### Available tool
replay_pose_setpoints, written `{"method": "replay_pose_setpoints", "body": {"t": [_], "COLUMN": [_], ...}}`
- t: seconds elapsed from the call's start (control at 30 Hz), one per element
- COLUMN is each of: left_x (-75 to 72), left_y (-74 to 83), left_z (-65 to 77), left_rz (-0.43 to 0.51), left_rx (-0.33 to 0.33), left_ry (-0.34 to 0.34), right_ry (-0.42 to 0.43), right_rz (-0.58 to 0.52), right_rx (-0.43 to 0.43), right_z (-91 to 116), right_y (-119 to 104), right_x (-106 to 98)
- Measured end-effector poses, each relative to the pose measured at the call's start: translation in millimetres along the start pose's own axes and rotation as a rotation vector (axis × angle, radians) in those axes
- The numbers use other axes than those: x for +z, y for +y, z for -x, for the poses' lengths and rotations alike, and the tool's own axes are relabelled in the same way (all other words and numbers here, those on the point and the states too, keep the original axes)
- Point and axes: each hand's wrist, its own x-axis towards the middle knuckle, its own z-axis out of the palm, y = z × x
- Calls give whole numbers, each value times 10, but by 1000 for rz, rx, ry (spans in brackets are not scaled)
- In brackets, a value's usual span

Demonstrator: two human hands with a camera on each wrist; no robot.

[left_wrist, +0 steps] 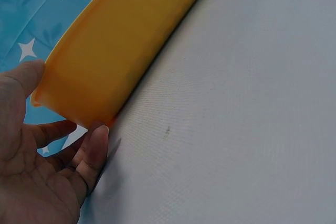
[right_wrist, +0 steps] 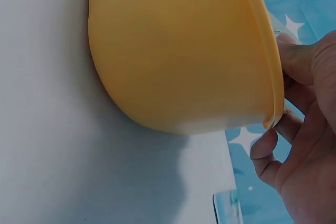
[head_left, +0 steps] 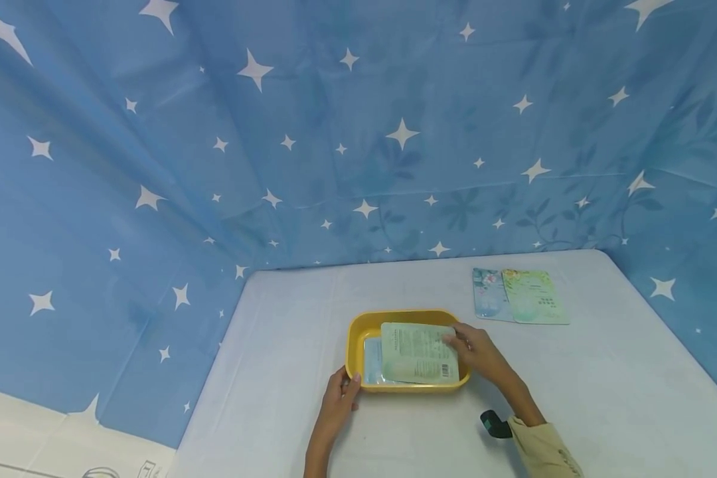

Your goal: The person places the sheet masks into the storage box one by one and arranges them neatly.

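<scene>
We see the left hand (head_left: pixel 337 401) gripping the yellow tray (head_left: pixel 356 348) at its seven o'clock corner. At three o'clock, the right hand (head_left: pixel 478 348) pinches the green packet (head_left: pixel 415 355), which sits over the tray, hiding much of the blue packet (head_left: pixel 372 362) inside. Toward two o'clock on the table (head_left: pixel 275 372), we find a yellow-green packet (head_left: pixel 538 299) overlapping a flowered packet (head_left: pixel 488 295); at twelve hangs a starry curtain (head_left: pixel 334 133).
</scene>
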Motion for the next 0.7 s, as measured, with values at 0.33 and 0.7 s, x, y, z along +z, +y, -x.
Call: {"method": "replay_pose_setpoints", "body": {"t": [0.33, 0.7], "left_x": [-12, -5], "left_y": [-11, -3], "left_z": [19, 32], "left_rz": [13, 39], "left_rx": [24, 61], "left_ry": [-15, -5], "right_ry": [-62, -36], "right_rz": [5, 111], "right_rx": [82, 104], "right_z": [-16, -36], "right_y": [-45, -91], "right_x": [28, 88]}}
